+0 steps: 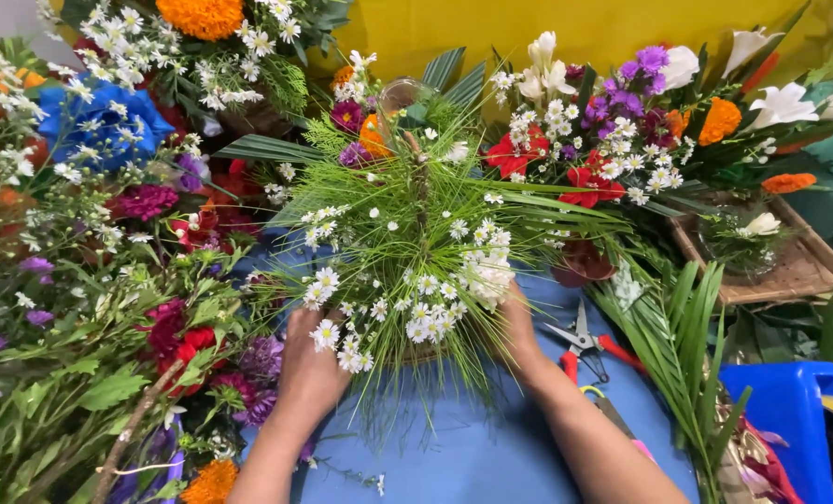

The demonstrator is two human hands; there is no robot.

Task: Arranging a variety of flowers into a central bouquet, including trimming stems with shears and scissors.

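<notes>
Left hand [309,369] and right hand [519,331] cupped, grip closed on flower arrangement [407,252] between them, over blue tabletop [472,448]. Step judged: steadying, adjusting. Red-handled pruners [580,341] just right of right hand. Next: careful turning, stems undisturbed.

My table [491,448] has a blue cloth on it. Red cutters [580,343] lie on the cloth, just beside long green palm leaves [683,364]. A flat woven tray [804,271] sits at the far right. Heaps of loose flowers [90,308] cover the left side.
</notes>
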